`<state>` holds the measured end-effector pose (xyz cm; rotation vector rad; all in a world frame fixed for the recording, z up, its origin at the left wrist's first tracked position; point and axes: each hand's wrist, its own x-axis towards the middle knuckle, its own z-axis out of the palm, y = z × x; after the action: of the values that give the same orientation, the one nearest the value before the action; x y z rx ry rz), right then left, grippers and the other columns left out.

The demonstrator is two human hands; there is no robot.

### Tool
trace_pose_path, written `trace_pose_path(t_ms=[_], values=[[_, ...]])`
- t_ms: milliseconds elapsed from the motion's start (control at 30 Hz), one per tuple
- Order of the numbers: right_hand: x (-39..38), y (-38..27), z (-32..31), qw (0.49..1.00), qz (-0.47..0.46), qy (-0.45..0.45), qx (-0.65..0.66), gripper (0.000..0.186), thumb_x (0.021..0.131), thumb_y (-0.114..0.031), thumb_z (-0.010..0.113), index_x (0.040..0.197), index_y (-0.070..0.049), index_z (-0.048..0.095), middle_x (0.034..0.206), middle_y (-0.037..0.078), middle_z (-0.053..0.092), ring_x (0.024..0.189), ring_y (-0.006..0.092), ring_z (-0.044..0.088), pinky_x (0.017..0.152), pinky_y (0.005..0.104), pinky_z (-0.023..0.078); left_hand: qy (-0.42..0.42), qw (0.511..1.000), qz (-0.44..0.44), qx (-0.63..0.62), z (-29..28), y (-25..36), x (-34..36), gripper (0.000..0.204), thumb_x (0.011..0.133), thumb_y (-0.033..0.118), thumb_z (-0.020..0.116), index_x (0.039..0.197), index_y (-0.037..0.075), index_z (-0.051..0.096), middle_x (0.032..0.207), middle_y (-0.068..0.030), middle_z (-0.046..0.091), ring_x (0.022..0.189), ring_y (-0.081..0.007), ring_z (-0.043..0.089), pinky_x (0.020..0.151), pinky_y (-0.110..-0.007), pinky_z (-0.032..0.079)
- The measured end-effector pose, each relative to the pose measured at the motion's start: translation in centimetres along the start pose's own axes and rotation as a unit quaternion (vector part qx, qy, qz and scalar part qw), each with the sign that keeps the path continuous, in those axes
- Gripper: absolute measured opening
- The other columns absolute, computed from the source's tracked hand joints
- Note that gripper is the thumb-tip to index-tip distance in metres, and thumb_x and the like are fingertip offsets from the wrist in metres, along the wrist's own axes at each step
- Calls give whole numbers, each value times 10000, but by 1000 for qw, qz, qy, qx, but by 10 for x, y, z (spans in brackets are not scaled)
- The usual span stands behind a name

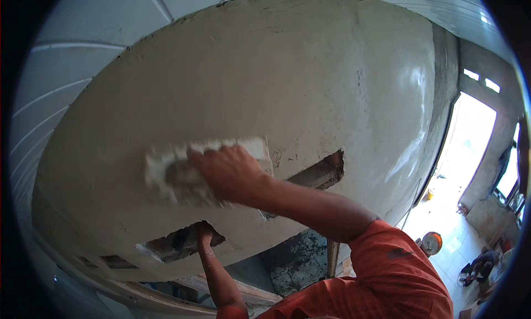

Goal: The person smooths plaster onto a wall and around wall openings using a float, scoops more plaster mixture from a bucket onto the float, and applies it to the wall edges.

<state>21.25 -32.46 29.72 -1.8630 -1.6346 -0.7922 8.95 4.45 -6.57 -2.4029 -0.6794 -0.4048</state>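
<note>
My right hand [229, 172] is closed around the grip of a pale, rectangular plastering float [253, 148], its outline smeared by motion. The float lies against the smooth grey plastered wall [238, 70], left of one rectangular opening [323, 172] and above another. My left hand [204, 230] reaches into that lower, rough-edged opening [168, 246], at its right end. Its fingers are hidden inside, so whether they grip the edge does not show.
White ceiling panels [88, 70] border the wall's top. Smaller openings [118, 262] sit low on the left. Wooden planks [243, 290] run beneath me. Far down right, an orange-rimmed bucket [431, 243] stands on the tiled floor [451, 252], near a bright doorway [467, 136].
</note>
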Motion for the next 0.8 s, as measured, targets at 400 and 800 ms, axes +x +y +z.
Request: trace_pose_path(t_ms=[400,800], values=[[-121,222,-57,876,346,333,35,594,699,-159,777,1245,-62,562,1055,204,680,961,395,659,821,440,527,-158,968,-108,-164,-23,-7,-2,345,900,234,543,1087,-36,651,1188,-237,645,1124,-405,599,910,-459,481],[-181,102,43,950,221,131,180,464,749,-120,700,1184,-45,560,923,211,669,820,358,680,724,453,548,46,923,-175,-341,-26,2,5,280,867,178,564,1017,-31,673,1133,-238,664,1086,-375,622,951,-431,470]])
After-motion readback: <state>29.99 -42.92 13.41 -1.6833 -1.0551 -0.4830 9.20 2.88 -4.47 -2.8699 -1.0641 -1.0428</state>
